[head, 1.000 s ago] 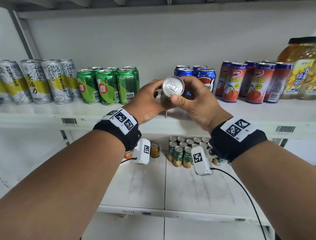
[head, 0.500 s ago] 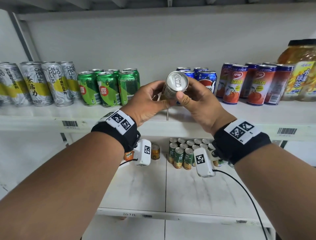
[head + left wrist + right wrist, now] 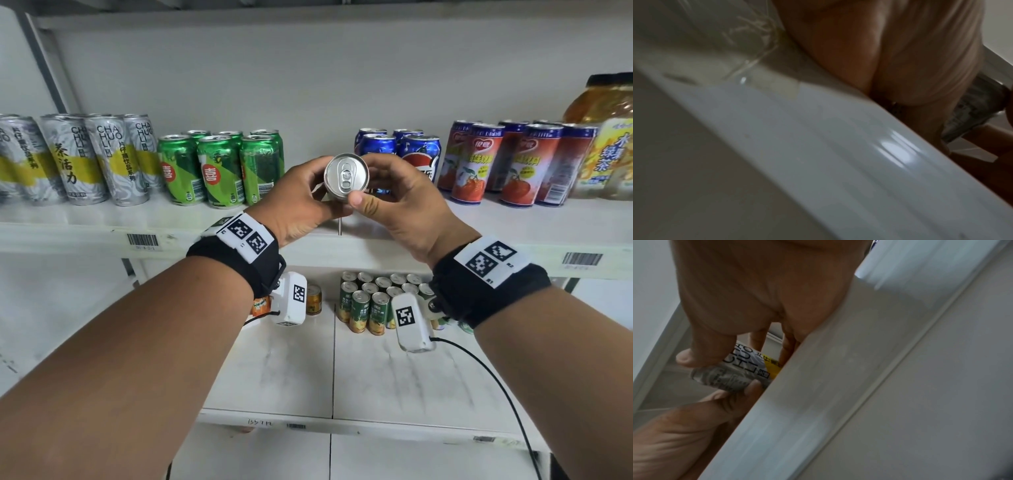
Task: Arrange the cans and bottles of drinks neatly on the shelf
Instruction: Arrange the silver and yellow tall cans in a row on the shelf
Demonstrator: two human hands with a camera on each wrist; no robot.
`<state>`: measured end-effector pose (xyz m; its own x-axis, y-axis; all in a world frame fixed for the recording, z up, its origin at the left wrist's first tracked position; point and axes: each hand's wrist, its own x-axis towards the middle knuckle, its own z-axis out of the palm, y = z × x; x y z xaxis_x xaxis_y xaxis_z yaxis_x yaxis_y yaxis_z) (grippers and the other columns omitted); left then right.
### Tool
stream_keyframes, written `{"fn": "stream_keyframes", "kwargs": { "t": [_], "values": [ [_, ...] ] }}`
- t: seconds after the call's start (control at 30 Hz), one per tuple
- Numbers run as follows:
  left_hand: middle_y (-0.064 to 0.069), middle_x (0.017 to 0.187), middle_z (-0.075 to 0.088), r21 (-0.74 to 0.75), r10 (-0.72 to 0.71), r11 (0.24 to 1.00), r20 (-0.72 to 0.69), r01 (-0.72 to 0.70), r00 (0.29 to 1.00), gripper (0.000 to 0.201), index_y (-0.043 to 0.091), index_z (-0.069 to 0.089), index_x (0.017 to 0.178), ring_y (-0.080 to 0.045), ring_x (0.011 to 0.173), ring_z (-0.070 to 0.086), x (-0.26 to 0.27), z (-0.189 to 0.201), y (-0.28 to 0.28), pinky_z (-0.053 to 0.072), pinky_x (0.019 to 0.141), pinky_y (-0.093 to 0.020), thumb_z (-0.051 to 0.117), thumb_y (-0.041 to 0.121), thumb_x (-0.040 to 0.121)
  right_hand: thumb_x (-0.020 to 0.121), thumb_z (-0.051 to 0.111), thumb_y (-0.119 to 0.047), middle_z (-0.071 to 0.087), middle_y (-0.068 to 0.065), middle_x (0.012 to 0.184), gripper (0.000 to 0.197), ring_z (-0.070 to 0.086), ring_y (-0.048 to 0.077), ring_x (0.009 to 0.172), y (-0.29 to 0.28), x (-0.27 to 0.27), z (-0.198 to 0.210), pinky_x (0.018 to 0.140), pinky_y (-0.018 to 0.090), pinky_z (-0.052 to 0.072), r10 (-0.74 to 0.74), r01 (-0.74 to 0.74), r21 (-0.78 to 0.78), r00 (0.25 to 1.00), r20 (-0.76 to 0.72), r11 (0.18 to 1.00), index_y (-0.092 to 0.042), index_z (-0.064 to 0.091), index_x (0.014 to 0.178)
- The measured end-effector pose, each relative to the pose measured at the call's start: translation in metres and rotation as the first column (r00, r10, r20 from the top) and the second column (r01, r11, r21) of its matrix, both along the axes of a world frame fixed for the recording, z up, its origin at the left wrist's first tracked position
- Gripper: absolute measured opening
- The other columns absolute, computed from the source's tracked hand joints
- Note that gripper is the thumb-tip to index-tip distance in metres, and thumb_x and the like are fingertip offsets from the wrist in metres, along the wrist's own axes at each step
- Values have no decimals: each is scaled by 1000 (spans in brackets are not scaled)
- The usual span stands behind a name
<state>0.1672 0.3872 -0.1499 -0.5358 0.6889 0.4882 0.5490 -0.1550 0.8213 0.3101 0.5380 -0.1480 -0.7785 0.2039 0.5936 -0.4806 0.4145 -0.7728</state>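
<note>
Forearms come up from the bottom of the head view, each with a black wrist strap and a white tagged camera unit. Past them, the left hand (image 3: pixel 301 202) and the right hand (image 3: pixel 400 205) meet in mid-air on one can (image 3: pixel 346 176), tipped so its silver lid and pull tab face the camera. Both hands are clamped on it, thumbs and fingers curled round its body; the right wrist view shows grey-and-white print and a yellow band on its side, the same design as the silver cans on the upper shelf. The can is above the front lip of the upper shelf (image 3: pixel 411 236), not resting on it.

Below the hands, on the lower shelf (image 3: pixel 291 370), stands a tidy block of small green cans (image 3: pixel 373 301), with an orange can (image 3: pixel 313 299) off to its left (what else sits there is hidden behind the camera units).

Further back, the upper shelf carries sorted groups: silver cans (image 3: pixel 78 159) far left, green cans (image 3: pixel 219 168), then a bare gap directly behind the hands, blue cans (image 3: pixel 407 150), red cans (image 3: pixel 507 161) and a large yellow bottle (image 3: pixel 613 137) at the right.

Most of the sorting looks done. The held can has not yet been placed, probably with its silver mates on the left.
</note>
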Motion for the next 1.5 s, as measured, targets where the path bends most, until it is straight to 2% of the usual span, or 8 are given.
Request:
{"fn": "stream_keyframes", "kwargs": {
  "t": [0.2, 0.33, 0.5, 0.83, 1.03, 1.2, 1.4, 1.5],
  "values": [
    [1, 118, 77, -3, 43, 999, -94, -43, 995, 74, 17, 67, 129, -11, 106, 74, 6, 2, -3, 63, 94, -39, 99, 5, 63, 83, 88, -19, 71, 10, 122, 55, 68, 24, 115, -3, -5, -3, 104, 37, 55, -1, 1, 20, 1000, 0, 1000, -7, 56, 126],
    [6, 116, 76, 117, 109, 988, -87, -98, 990, 65, 19, 70, 121, -8, 112, 70, 4, -2, -1, 58, 102, -29, 103, 18, 65, 90, 80, -25, 71, 8, 127, 48, 66, 23, 121, -4, -4, -1, 107, 39, 53, -29, 29, -54, 1000, -10, 998, -11, 59, 131],
    [5, 125, 72, 77, 27, 997, -155, -15, 988, 72, 16, 70, 128, -8, 121, 69, 3, -6, -3, 53, 104, -22, 102, 12, 65, 88, 68, -34, 70, 8, 125, 40, 67, 26, 116, -9, -1, 4, 103, 52, 56, -123, 125, -60, 992, 25, 990, -15, 72, 123],
    [1, 131, 69, 44, 22, 999, -164, -15, 986, 76, 12, 66, 134, -5, 124, 67, 7, -4, -5, 50, 104, -16, 100, 8, 67, 101, 63, -18, 74, 7, 116, 20, 72, 21, 108, -10, 1, 5, 96, 49, 59, -157, 159, -108, 987, 28, 981, -16, 79, 113],
    [4, 125, 76, 99, 10, 995, 21, -12, 1000, 51, 22, 69, 127, -11, 120, 71, 8, 2, -10, 58, 100, -27, 91, 17, 82, 98, 58, -34, 68, 21, 123, 43, 64, 26, 107, -4, -3, 6, 103, 44, 54, 17, -6, -257, 999, 43, 966, -6, 66, 130],
    [-8, 111, 82, 178, 36, 980, 266, -85, 963, 19, 12, 70, 113, -28, 108, 78, 9, 5, -10, 62, 99, -52, 71, 27, 102, 93, 77, -18, 71, 10, 128, 52, 69, 26, 118, -2, -8, 2, 103, 36, 57, -17, 26, -67, 990, 138, 997, -8, 60, 141],
    [-41, 113, 71, 91, 94, 987, 345, -133, 934, 90, -24, 60, 118, -56, 107, 72, 13, 11, -6, 57, 94, -72, 69, 61, 91, 93, 79, -20, 79, 6, 109, 33, 78, 23, 99, -7, -9, 2, 89, 41, 64, -42, 37, 25, 970, 240, 999, -14, 70, 124],
    [-44, 119, 67, 38, 88, 993, 390, -112, 917, 89, -25, 57, 123, -57, 111, 70, 15, 16, -5, 54, 97, -74, 73, 57, 94, 90, 78, -36, 80, 11, 102, 32, 78, 31, 98, -9, -6, 5, 92, 53, 62, -7, 25, -67, 965, 262, 997, -11, 74, 109]
  ]
}}
